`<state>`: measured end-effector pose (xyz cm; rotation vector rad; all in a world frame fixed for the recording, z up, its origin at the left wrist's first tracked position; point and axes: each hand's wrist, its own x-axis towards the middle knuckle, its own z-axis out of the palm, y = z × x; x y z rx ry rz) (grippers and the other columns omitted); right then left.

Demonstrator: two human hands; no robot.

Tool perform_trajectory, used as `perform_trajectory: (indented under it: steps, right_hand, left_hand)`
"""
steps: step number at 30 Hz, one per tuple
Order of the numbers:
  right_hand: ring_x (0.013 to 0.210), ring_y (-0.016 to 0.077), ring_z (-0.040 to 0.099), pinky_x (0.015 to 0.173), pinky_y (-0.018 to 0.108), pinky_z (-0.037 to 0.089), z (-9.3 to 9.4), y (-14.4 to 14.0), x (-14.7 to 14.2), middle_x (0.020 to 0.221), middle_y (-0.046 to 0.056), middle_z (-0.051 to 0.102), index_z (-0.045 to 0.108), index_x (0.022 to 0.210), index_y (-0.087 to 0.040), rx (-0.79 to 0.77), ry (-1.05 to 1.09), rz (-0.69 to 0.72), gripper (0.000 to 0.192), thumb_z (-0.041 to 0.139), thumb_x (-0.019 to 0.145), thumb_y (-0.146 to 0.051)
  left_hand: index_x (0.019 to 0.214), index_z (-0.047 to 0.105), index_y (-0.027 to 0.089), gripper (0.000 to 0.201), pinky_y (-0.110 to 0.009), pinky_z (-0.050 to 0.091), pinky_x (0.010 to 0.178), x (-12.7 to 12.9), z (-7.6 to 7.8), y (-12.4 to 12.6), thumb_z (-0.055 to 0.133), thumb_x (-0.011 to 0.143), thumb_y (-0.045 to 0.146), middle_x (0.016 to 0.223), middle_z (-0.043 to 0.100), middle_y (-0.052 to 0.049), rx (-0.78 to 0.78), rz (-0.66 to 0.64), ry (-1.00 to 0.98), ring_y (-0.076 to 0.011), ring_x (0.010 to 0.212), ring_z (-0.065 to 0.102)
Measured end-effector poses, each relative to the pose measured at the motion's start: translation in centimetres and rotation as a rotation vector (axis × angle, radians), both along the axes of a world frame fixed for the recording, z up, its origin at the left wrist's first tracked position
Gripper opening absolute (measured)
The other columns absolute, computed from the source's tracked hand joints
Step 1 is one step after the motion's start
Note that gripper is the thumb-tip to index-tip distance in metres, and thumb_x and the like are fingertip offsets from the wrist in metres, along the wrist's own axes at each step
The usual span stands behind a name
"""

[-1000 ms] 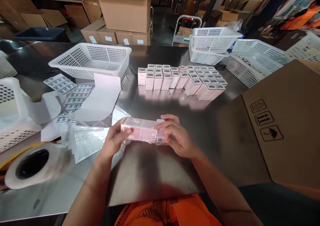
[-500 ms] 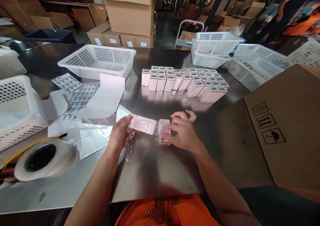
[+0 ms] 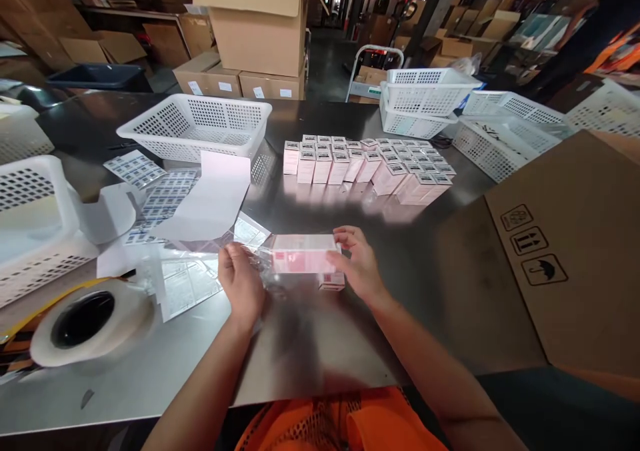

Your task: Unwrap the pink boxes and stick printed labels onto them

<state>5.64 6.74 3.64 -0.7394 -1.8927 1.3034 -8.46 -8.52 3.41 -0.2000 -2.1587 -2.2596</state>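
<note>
A pink-and-white small carton hangs level above the metal table, slightly blurred. My right hand pinches its right end between thumb and fingers. Clear plastic wrap trails off the carton's left end, and the closed fingers of my left hand grip it. Below the held carton, a second small carton stands on the table, partly covered by it. Farther back, several matching cartons stand upright in packed rows with printed labels on top.
White perforated baskets stand at the back left, the left edge and the back right. Label sheets, white paper and a tape roll lie on the left. A large cardboard box leans in from the right.
My right hand has left the standing carton and taken the right end of the wrapped one. That carton has shifted right; my left hand has slid left off it, onto the plastic.
</note>
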Motion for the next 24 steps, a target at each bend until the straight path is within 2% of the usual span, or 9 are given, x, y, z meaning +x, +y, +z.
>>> perform_trajectory:
  steps: [2, 5, 8, 10, 13, 17, 20, 22, 24]
  right_hand:
    - [0.091, 0.0243, 0.065, 0.073, 0.037, 0.054, 0.7, 2.4, 1.0, 0.101, 0.007, 0.066, 0.069, 0.092, -0.022, -0.022, 0.035, -0.044, 0.043, 0.065, 0.073, -0.06]
    - [0.078, 0.0226, 0.067, 0.065, 0.034, 0.054, 1.6, 6.8, 3.1, 0.085, 0.005, 0.069, 0.069, 0.102, -0.022, -0.03, 0.01, -0.106, 0.045, 0.06, 0.079, -0.061]
    - [0.067, 0.0211, 0.066, 0.057, 0.032, 0.052, 1.0, 9.2, 4.8, 0.074, 0.004, 0.07, 0.072, 0.09, -0.019, -0.016, -0.095, -0.113, 0.046, 0.066, 0.074, -0.061]
    - [0.06, 0.0195, 0.064, 0.053, 0.03, 0.051, -0.6, 8.8, 5.1, 0.068, 0.004, 0.069, 0.072, 0.08, -0.018, 0.015, -0.176, -0.104, 0.045, 0.066, 0.073, -0.062]
    - [0.065, 0.0214, 0.065, 0.058, 0.034, 0.054, -3.6, 6.4, 4.1, 0.071, 0.005, 0.071, 0.071, 0.079, -0.02, 0.126, -0.255, -0.128, 0.039, 0.059, 0.082, -0.057]
    - [0.08, 0.0236, 0.068, 0.072, 0.04, 0.057, -5.6, 3.7, 1.6, 0.084, 0.005, 0.073, 0.071, 0.09, -0.026, 0.316, -0.307, -0.156, 0.021, 0.057, 0.091, -0.042]
    - [0.085, 0.0225, 0.068, 0.079, 0.039, 0.057, -4.2, 5.3, -0.1, 0.088, 0.004, 0.073, 0.07, 0.093, -0.027, 0.425, -0.366, -0.203, 0.016, 0.056, 0.094, -0.034]
    - [0.103, 0.0264, 0.064, 0.094, 0.046, 0.051, -2.1, 8.4, -0.7, 0.105, 0.009, 0.072, 0.068, 0.106, -0.022, 0.482, -0.419, -0.311, 0.021, 0.055, 0.094, -0.033]
    - [0.125, 0.0356, 0.05, 0.106, 0.058, 0.037, 0.3, 12.4, -0.9, 0.128, 0.019, 0.061, 0.059, 0.125, -0.014, 0.524, -0.481, -0.451, 0.038, 0.056, 0.093, -0.033]
  left_hand:
    - [0.069, 0.037, 0.023, 0.038, -0.024, 0.035, 0.048, -1.1, 0.6, -0.3, 0.039, 0.094, 0.052, 0.058, 0.037, 0.006, 0.078, 0.024, -0.047, -0.0096, 0.049, 0.037]
    - [0.069, 0.033, 0.023, 0.038, -0.022, 0.04, 0.054, -2.9, 1.3, -0.7, 0.065, 0.078, 0.042, 0.06, 0.035, 0.008, 0.189, 0.023, -0.1, -0.007, 0.052, 0.041]
    - [0.065, 0.031, 0.022, 0.045, -0.024, 0.05, 0.072, -3.3, 1.5, -1.0, 0.075, 0.057, 0.017, 0.063, 0.04, 0.008, 0.257, -0.078, -0.119, -0.0103, 0.07, 0.059]
    - [0.066, 0.034, 0.021, 0.04, -0.028, 0.053, 0.073, -2.6, 1.4, -1.0, 0.072, 0.056, 0.014, 0.075, 0.051, 0.005, 0.231, -0.157, -0.072, -0.0158, 0.079, 0.067]
    - [0.072, 0.048, 0.021, 0.023, -0.029, 0.052, 0.063, -1.3, 0.9, -1.3, 0.067, 0.062, 0.013, 0.093, 0.062, 0.001, -0.013, -0.187, 0.128, -0.0157, 0.072, 0.067]
    - [0.087, 0.061, 0.023, 0.017, -0.03, 0.049, 0.071, -0.6, 0.3, -1.9, 0.064, 0.071, 0.018, 0.09, 0.069, 0.001, -0.316, -0.202, 0.358, -0.0163, 0.071, 0.065]
    - [0.117, 0.059, 0.027, 0.044, -0.03, 0.049, 0.066, -0.1, 0.2, -1.7, 0.067, 0.074, 0.023, 0.1, 0.071, 0.0, -0.448, -0.348, 0.469, -0.0161, 0.065, 0.066]
    - [0.134, 0.053, 0.03, 0.057, -0.028, 0.049, 0.061, 0.9, 0.0, -1.3, 0.068, 0.079, 0.031, 0.113, 0.071, -0.004, -0.552, -0.509, 0.594, -0.0181, 0.068, 0.069]
    - [0.139, 0.053, 0.032, 0.058, -0.029, 0.049, 0.056, 2.7, -0.3, -0.7, 0.067, 0.084, 0.041, 0.13, 0.066, -0.008, -0.692, -0.673, 0.729, -0.0228, 0.077, 0.072]
